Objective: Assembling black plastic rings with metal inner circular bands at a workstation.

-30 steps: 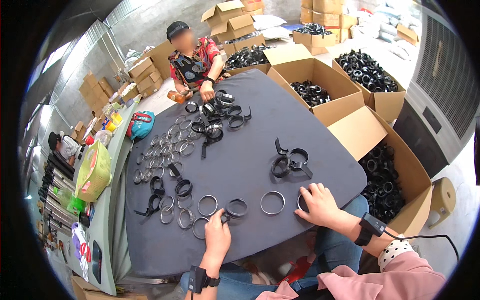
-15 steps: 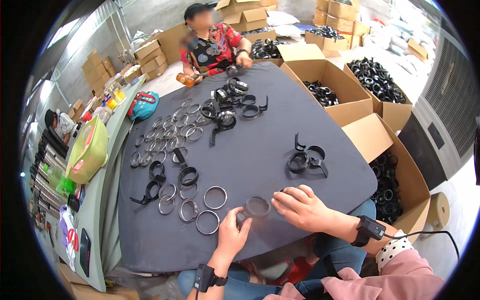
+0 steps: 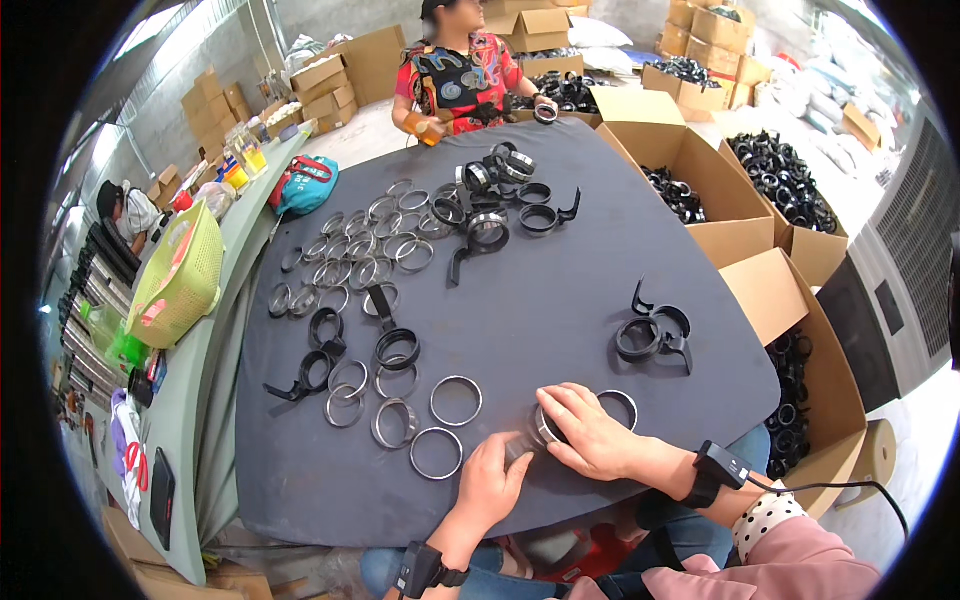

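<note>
My left hand (image 3: 492,485) is closed at the near edge of the table, with a blurred dark tab (image 3: 520,447) between thumb and fingers. This tab seems to belong to the black ring (image 3: 541,424) under my right hand (image 3: 590,435), whose fingers close over the ring from above. A silver ring (image 3: 622,406) shows just beyond my right hand, partly hidden by it. Left of my hands lie loose silver rings (image 3: 456,378) and black rings with tabs (image 3: 398,347). More black tabbed rings (image 3: 640,340) rest to the right.
Several silver rings (image 3: 385,228) and a heap of black and silver ones (image 3: 487,228) cover the table's far part. Open cartons (image 3: 745,235) of black rings stand along the right. A person (image 3: 455,75) sits opposite. A side bench (image 3: 225,340) holds a green basket (image 3: 180,275).
My right hand has come down onto the ring beside my left hand. A silver ring now shows beyond it. The person opposite lifts a ring; the whole view has shifted slightly.
</note>
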`<state>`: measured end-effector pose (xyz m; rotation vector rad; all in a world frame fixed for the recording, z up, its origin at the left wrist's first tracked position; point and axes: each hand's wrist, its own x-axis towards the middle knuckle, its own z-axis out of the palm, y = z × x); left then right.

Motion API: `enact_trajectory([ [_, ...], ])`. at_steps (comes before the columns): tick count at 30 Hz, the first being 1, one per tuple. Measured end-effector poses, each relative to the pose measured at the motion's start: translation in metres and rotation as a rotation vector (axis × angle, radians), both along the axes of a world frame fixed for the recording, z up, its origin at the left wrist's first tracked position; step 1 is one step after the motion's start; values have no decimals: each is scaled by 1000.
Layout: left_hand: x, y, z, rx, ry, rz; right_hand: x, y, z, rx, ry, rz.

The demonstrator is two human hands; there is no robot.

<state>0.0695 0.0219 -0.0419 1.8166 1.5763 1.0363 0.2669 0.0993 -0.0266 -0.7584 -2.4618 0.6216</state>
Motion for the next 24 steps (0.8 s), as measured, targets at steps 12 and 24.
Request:
enact_trajectory([
  [12, -2, 2, -8, 156, -184, 29, 123, -2, 2, 169, -159, -409],
  [24, 26, -3, 10, -23, -197, -208, 74, -34, 34, 94, 29, -7],
])
